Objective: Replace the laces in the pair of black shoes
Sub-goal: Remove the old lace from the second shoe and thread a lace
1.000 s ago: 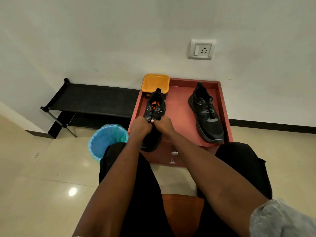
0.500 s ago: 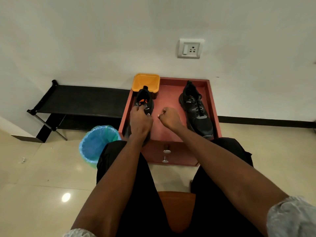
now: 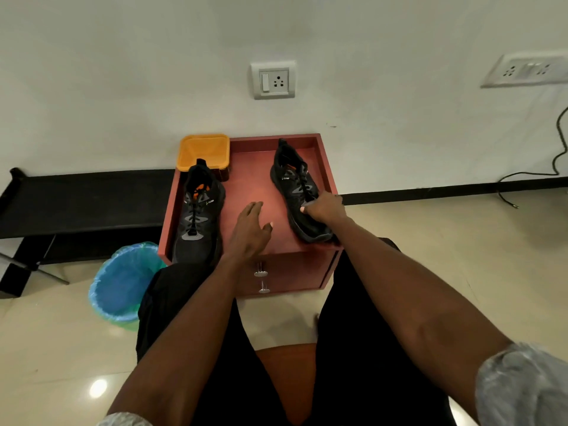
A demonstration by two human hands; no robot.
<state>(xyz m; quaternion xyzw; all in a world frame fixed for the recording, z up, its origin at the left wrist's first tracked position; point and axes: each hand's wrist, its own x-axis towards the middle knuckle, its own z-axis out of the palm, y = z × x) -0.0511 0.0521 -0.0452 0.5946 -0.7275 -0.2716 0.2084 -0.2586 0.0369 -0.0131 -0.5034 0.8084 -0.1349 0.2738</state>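
A home room: tiled floor (image 3: 46, 348), wall socket (image 3: 273, 79), low cabinet (image 3: 292, 272), lined bin (image 3: 120, 290).

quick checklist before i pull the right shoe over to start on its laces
1. Right hand has hold of the right shoe: ok, fingers curled over its forefoot.
2. Left hand free to help: ok, open and above the cabinet top, holding nothing.
3. Left shoe out of the way: ok, it sits laced along the left edge.
4. Path toward you clear: ok, bare surface between the shoes.
5. Right shoe seated safely: not ok, its toe is at the front edge.
6. New lace ready in the orange tray: cannot tell, nothing visible inside.
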